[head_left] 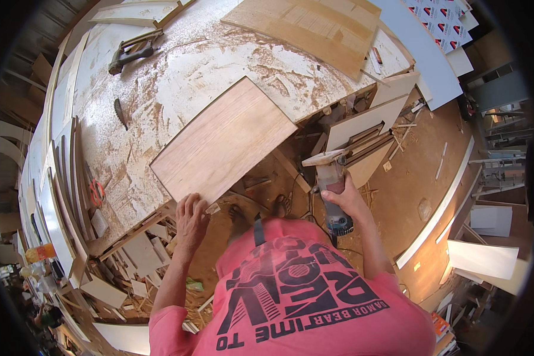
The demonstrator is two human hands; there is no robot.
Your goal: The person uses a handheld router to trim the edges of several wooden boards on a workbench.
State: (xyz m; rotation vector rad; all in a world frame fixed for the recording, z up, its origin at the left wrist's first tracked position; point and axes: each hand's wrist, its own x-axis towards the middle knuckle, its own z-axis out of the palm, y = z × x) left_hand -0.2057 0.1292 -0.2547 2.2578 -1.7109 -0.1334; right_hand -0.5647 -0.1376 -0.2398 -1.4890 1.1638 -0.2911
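1. I see the right hand (349, 196) closed around the body of a handheld power tool (328, 177), which has a flat base plate facing up and away from the person.
2. The tool is held in the air, beside the tabletop (207, 77) and apart from the board.
3. The left hand (192, 219) has its fingers bent on the near edge of the light wooden board (222, 142); I cannot tell if the thumb is gripping from below.
4. This board lies flat on the tabletop, and its near side reaches out past the table edge.
5. Further on the same tabletop, I can see a thin dark piece (121, 114), then a dark-handled tool (130, 57).
6. Near the left edge there are orange handles (97, 193), close to long curved-looking strips (71, 178).
7. At the far side lies a larger wooden sheet (308, 29).
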